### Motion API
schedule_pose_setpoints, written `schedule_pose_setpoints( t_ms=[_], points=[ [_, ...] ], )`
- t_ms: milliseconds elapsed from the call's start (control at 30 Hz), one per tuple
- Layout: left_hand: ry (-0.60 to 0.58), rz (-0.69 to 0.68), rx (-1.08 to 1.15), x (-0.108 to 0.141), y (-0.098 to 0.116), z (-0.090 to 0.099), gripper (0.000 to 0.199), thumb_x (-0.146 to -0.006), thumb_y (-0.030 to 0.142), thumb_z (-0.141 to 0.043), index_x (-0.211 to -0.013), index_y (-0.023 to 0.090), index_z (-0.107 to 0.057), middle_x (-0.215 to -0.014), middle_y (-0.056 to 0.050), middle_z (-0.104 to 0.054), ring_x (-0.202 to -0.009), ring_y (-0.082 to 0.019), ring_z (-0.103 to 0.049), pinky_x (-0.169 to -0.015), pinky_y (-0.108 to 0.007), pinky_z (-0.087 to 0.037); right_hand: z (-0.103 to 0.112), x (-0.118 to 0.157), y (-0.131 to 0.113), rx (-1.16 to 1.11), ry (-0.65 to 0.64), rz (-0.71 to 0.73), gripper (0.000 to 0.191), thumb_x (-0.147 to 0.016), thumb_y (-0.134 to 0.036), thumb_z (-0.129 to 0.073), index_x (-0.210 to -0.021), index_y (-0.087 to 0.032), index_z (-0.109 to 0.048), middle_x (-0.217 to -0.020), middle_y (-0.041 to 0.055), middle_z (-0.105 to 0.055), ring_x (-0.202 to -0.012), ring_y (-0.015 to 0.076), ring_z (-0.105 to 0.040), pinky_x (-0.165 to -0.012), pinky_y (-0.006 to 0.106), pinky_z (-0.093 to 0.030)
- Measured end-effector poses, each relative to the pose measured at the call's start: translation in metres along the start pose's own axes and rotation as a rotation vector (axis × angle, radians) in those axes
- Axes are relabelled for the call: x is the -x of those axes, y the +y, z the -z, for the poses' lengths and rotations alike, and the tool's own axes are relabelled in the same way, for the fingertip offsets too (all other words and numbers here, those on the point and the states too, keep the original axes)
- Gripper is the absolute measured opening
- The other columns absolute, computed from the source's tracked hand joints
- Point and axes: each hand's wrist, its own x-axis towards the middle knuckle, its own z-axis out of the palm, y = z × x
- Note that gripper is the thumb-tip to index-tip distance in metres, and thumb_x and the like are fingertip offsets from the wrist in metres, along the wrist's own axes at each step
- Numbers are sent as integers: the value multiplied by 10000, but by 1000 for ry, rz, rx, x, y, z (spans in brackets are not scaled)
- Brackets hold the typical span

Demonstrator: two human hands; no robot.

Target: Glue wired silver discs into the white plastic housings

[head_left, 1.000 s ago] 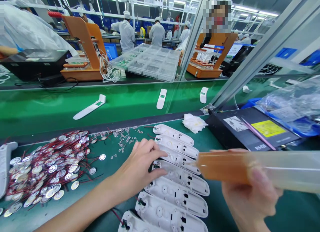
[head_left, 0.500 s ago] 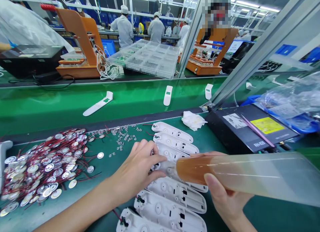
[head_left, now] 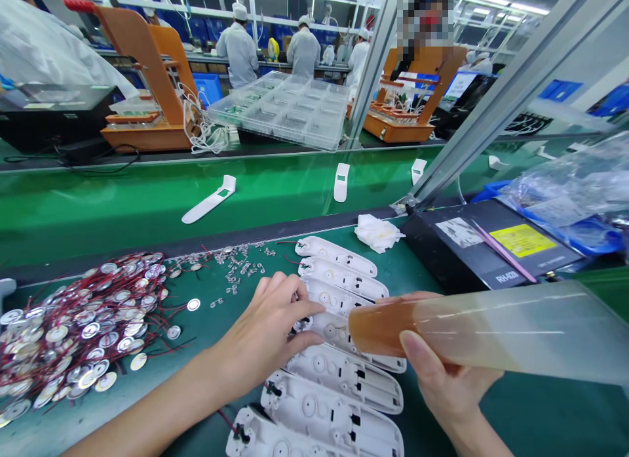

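Observation:
My left hand [head_left: 275, 319] reaches over a row of white plastic shells and grips the left end of the middle shell [head_left: 334, 329] between thumb and fingers; some fingertips are hidden. My right hand [head_left: 442, 372] is wrapped round a long translucent tube-shaped bottle [head_left: 496, 329] with amber-brown contents at its narrower end. The bottle lies tilted, its amber end over the middle shell, and its tip cannot be made out clearly. Nearer shells [head_left: 334, 411] and farther shells [head_left: 339, 255] lie open side up, some with dark fittings and red wires at the left ends.
Left lies a heap of round metal discs with red wires [head_left: 93, 332], beside small clear pieces [head_left: 240, 267]. Crumpled white tissue [head_left: 377, 233] and a black box [head_left: 501, 244] sit right. White covers [head_left: 211, 199] lie on the green belt [head_left: 275, 188]. Orange fixtures [head_left: 147, 77] and people stand beyond.
The white covers on the green belt have moved right. My hands keep nearly the same places over the middle shell, and the view has shifted slightly.

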Motion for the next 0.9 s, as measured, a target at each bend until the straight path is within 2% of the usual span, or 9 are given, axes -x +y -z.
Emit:
schedule_pose_setpoints(
  t_ms=[233, 367, 733, 900],
  points=[
    [-26, 14, 10, -1, 0, 0, 306, -784, 221, -674, -1076, 247, -585, -944, -24, -493, -875, -200, -402, -744, -338, -323, 0, 0, 1, -40, 23, 16, 296, -679, -334, -694, -925, -197, -601, -902, 80, -615, -668, 177, -575, -534, 312, -480],
    [-21, 12, 13, -1, -1, 0, 306, -782, 222, -677, -1073, 245, -585, -939, -24, -492, -870, -199, -403, -742, -337, -321, -1, 1, 1, -56, 7, 22, 253, -690, -349, -686, -881, -200, -613, -849, 65, -609, -672, 171, -572, -521, 292, -467],
    [-14, 1, 11, 0, -1, -1, 306, -779, 219, -679, -1069, 239, -584, -931, -22, -492, -864, -196, -405, -738, -338, -318, -2, 2, 0, -100, -15, -68, 370, -671, -405, -693, -948, -187, -582, -800, 63, -650, -661, 182, -598, -581, 333, -514],
    [-14, 7, 10, 1, 0, -1, 309, -782, 223, -676, -1076, 245, -582, -933, -22, -492, -866, -198, -404, -738, -337, -317, -4, 3, 0, -128, -4, -101, 397, -655, -395, -710, -967, -190, -575, -774, 60, -648, -664, 192, -603, -549, 325, -509]
  ],
)
